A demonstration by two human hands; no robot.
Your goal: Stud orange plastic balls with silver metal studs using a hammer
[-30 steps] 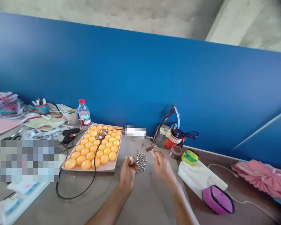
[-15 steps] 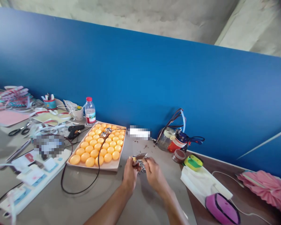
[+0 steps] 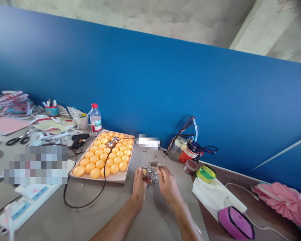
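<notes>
My left hand is closed around a small yellow ball partly covered with shiny bits. My right hand is closed on a small stick-like tool whose tip reaches toward the ball. Between and behind the hands lies a pile of small silver studs on the grey table. A white tray full of yellow balls, with two silver-covered ones near its far end, sits just left of my left hand.
A black cable loops across the tray and table. A water bottle, black glue gun, scissors and ribbons are at the left. Jars, a small tin, white cloth and a purple pouch lie right.
My right hand has come from the far right of the stud pile over to the ball in my left hand, bringing the tool to it. The view has shifted slightly.
</notes>
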